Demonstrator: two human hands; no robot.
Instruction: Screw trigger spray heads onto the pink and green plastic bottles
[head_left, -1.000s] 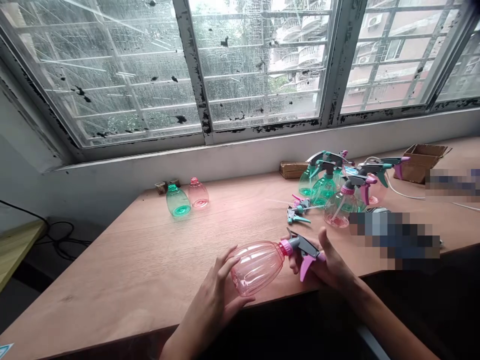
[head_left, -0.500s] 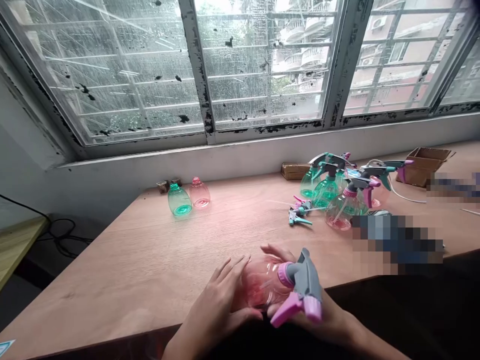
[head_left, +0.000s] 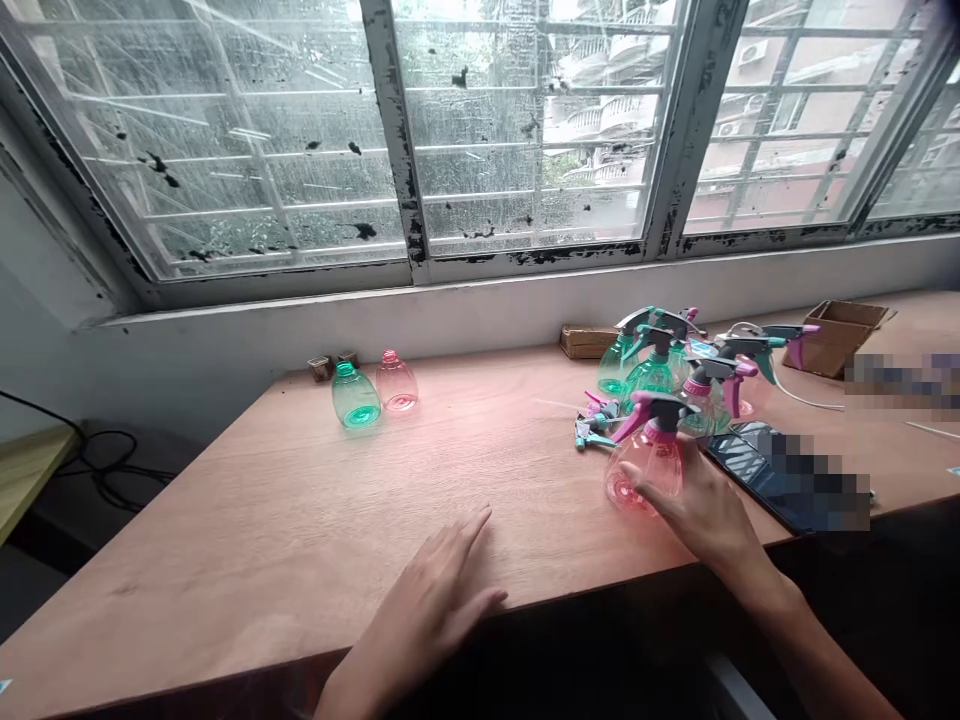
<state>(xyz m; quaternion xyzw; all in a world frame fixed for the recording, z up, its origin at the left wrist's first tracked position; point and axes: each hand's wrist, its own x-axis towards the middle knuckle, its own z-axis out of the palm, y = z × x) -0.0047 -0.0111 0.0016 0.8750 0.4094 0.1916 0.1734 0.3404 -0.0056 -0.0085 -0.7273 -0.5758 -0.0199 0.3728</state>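
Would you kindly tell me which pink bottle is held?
The pink spray bottle in the right hand, in front of the other spray bottles; the bare-necked pink bottle at left stands unheld.

Left hand (head_left: 431,590) now off pink bottle (head_left: 651,460)

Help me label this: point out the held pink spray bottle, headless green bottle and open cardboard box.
Held pink spray bottle (head_left: 651,455): head view, on its body.
Headless green bottle (head_left: 356,397): head view, on its body.
Open cardboard box (head_left: 829,350): head view, front wall.
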